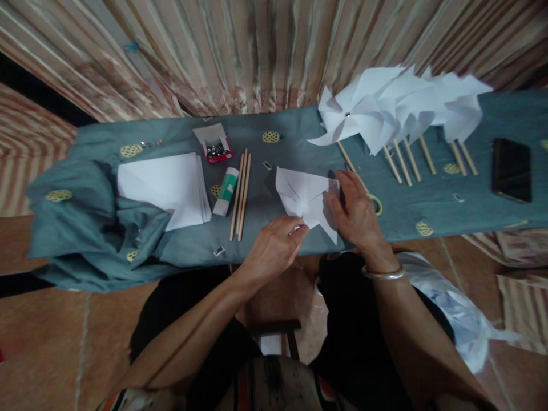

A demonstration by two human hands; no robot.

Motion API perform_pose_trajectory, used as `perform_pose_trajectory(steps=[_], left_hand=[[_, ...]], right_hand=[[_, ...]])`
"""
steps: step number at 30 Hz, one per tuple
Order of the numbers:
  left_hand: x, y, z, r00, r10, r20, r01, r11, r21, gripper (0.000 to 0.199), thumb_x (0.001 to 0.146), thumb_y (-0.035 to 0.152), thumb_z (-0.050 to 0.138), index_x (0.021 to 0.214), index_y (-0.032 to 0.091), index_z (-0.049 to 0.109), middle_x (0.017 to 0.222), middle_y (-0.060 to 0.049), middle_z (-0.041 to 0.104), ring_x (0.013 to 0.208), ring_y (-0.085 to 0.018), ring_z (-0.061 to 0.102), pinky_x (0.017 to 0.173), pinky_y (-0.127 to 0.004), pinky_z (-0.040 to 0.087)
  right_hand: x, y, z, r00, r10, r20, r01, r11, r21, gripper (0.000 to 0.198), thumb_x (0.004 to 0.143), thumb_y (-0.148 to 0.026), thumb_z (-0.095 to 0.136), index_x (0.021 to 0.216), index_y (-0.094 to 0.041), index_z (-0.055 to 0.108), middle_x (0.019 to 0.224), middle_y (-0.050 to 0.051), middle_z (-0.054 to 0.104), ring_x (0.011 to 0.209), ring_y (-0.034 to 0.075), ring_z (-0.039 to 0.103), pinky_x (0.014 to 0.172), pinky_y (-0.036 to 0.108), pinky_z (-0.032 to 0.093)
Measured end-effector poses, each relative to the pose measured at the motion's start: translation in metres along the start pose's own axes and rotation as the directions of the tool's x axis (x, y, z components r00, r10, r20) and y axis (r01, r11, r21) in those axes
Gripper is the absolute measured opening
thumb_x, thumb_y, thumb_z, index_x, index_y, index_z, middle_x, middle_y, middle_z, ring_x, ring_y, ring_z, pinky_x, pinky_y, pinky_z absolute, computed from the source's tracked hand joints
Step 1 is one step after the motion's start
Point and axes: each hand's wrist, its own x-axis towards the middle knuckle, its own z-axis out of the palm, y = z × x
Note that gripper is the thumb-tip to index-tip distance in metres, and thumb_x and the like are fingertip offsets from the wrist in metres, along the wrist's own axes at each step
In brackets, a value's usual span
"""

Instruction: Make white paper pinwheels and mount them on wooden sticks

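A white paper square (306, 191) with cuts running in from its corners lies on the cloth in front of me. My left hand (276, 245) pinches its near lower flap, thumb and fingers closed together. At the paper's right edge rests my right hand (357, 214), its thumb over the sheet and its fingers loosely apart. Scissors with a light green handle (377, 204) lie partly hidden behind this hand. Finished white paper pinwheels (363, 111) on wooden sticks lie in an overlapping row at the back right; a metal pin shows in the front one's centre.
Left of the paper are several wooden sticks (241, 197), a green-and-white glue stick (226, 191), an open red box of metal pins (217, 149) and a stack of white paper (166, 185). A dark phone (511, 169) lies at the right. Bunched cloth (98, 217) covers the left end.
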Motion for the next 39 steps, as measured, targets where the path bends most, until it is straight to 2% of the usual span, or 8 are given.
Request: perform_pose_trajectory(steps=[6,11,17,22,26,30,33,39], left_hand=[[-0.001,-0.005,-0.006,0.998,0.009,-0.067,-0.012,0.999,-0.038,0.019,0.09,0.012,0.053,0.107,0.013,0.062,0.107,-0.009,0.067,0.096,-0.018,0.064,0.085,-0.033,0.056],[-0.002,-0.015,-0.013,0.995,0.007,-0.104,-0.014,0.998,-0.062,0.021,0.09,0.011,0.053,0.109,0.013,0.062,0.109,-0.01,0.067,0.098,-0.019,0.064,0.087,-0.035,0.056],[-0.004,-0.025,-0.02,0.997,-0.01,-0.08,0.006,0.999,-0.048,0.026,0.087,0.007,0.052,0.109,0.015,0.063,0.113,-0.01,0.066,0.103,-0.021,0.062,0.089,-0.039,0.055],[-0.004,-0.03,-0.022,0.997,-0.032,-0.066,0.03,0.999,-0.031,0.026,0.085,0.007,0.052,0.106,0.016,0.065,0.112,-0.011,0.065,0.105,-0.023,0.059,0.089,-0.042,0.052],[-0.002,-0.028,-0.026,0.994,-0.071,-0.078,0.074,0.996,0.04,0.024,0.081,0.01,0.056,0.102,0.017,0.067,0.121,-0.012,0.063,0.112,-0.029,0.053,0.091,-0.047,0.047],[-0.002,-0.02,-0.026,0.99,-0.077,-0.118,0.085,0.994,0.071,0.023,0.085,0.019,0.057,0.106,0.017,0.066,0.126,-0.013,0.06,0.117,-0.03,0.05,0.092,-0.049,0.043],[-0.001,-0.013,-0.02,0.997,-0.026,-0.077,0.031,0.997,0.065,0.022,0.088,0.025,0.058,0.107,0.017,0.065,0.118,-0.012,0.064,0.112,-0.028,0.052,0.09,-0.045,0.044],[0.003,-0.009,-0.007,1.0,0.001,0.011,-0.002,0.993,0.116,0.021,0.089,0.027,0.059,0.107,0.015,0.062,0.112,-0.011,0.066,0.105,-0.026,0.055,0.084,-0.04,0.044]], right_hand=[[0.006,0.006,-0.002,1.0,0.013,-0.015,-0.013,1.0,0.017,0.044,0.092,-0.041,0.05,0.127,-0.016,0.06,0.132,0.017,0.059,0.127,0.032,0.053,0.105,0.051,0.044],[0.01,0.007,-0.01,0.995,0.094,-0.019,-0.092,0.992,0.081,0.038,0.087,-0.045,0.059,0.115,-0.021,0.067,0.122,0.013,0.067,0.093,0.026,0.069,0.087,0.045,0.055],[0.012,-0.003,-0.018,0.968,0.214,0.132,-0.23,0.966,0.121,0.039,0.083,-0.045,0.063,0.113,-0.02,0.07,0.094,0.008,0.075,0.076,0.022,0.069,0.076,0.039,0.055],[0.012,-0.007,-0.018,0.946,0.234,0.226,-0.285,0.931,0.229,0.039,0.079,-0.044,0.067,0.107,-0.017,0.072,0.077,0.004,0.073,0.065,0.018,0.066,0.067,0.032,0.054],[0.009,-0.004,-0.015,0.937,0.251,0.244,-0.313,0.913,0.261,0.033,0.075,-0.037,0.069,0.101,-0.017,0.073,0.074,0.002,0.072,0.063,0.017,0.065,0.065,0.031,0.053],[0.005,0.0,-0.016,0.933,0.303,0.192,-0.349,0.891,0.29,0.032,0.075,-0.037,0.069,0.1,-0.018,0.072,0.075,0.002,0.072,0.064,0.017,0.065,0.064,0.032,0.053],[0.0,0.0,-0.018,0.921,0.354,0.163,-0.389,0.856,0.339,0.032,0.073,-0.039,0.071,0.098,-0.018,0.072,0.073,0.003,0.072,0.062,0.018,0.065,0.062,0.032,0.053],[-0.015,-0.01,-0.021,0.875,0.4,0.274,-0.482,0.777,0.405,0.037,0.07,-0.047,0.074,0.094,-0.019,0.067,0.064,0.001,0.071,0.051,0.017,0.064,0.052,0.029,0.051]])
